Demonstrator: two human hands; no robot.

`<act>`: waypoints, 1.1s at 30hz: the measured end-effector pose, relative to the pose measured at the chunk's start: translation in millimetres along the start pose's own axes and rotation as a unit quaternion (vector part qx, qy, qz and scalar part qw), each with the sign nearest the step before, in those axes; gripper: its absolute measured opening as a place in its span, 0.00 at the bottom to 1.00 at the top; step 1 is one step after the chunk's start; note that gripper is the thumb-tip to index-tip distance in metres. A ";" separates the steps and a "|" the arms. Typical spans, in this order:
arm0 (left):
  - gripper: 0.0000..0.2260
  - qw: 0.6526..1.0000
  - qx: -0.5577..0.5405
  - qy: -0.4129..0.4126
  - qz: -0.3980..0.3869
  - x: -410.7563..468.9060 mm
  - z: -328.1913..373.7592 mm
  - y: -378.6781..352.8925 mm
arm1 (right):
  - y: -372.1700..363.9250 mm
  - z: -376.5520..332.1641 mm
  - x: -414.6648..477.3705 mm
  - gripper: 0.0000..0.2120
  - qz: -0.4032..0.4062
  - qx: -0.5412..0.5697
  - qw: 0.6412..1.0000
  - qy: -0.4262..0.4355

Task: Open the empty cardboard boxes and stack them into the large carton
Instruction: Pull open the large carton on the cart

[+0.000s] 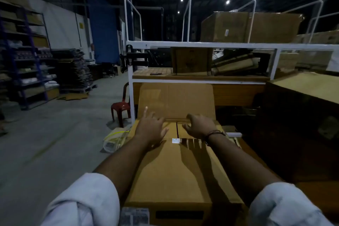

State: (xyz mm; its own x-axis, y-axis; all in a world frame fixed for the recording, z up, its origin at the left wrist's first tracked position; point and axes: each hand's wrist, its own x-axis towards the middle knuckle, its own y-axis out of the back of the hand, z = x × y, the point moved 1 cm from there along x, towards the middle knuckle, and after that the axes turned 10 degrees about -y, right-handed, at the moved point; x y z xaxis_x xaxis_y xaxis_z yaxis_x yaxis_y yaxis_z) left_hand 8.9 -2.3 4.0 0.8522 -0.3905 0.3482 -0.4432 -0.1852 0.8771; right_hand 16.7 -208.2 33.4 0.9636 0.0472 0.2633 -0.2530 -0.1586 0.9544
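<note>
cardboard box (174,170): my left hand (150,129) flat on top, fingers spread, 11 o'clock; my right hand (200,126) curls over its far edge, 1 o'clock.

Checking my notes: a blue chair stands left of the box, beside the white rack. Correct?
Not quite. The chair is red, not blue, as the head view shows. It does stand left of the box, beside the white rack.
</note>
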 end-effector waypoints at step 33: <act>0.31 0.994 -0.032 0.080 0.061 -94.2 38.1 114.6 | 84.4 12.3 -117.3 0.18 0.060 -0.001 0.997 0.049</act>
State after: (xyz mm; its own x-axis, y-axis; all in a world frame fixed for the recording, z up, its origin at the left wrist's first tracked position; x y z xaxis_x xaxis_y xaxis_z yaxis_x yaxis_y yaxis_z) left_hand -132.8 -21.1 59.1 0.8285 -0.2565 0.4979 -0.5326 -0.0861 0.8420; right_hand -116.6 -239.3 81.4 0.9131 0.1236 0.3884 -0.3669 -0.1662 0.9153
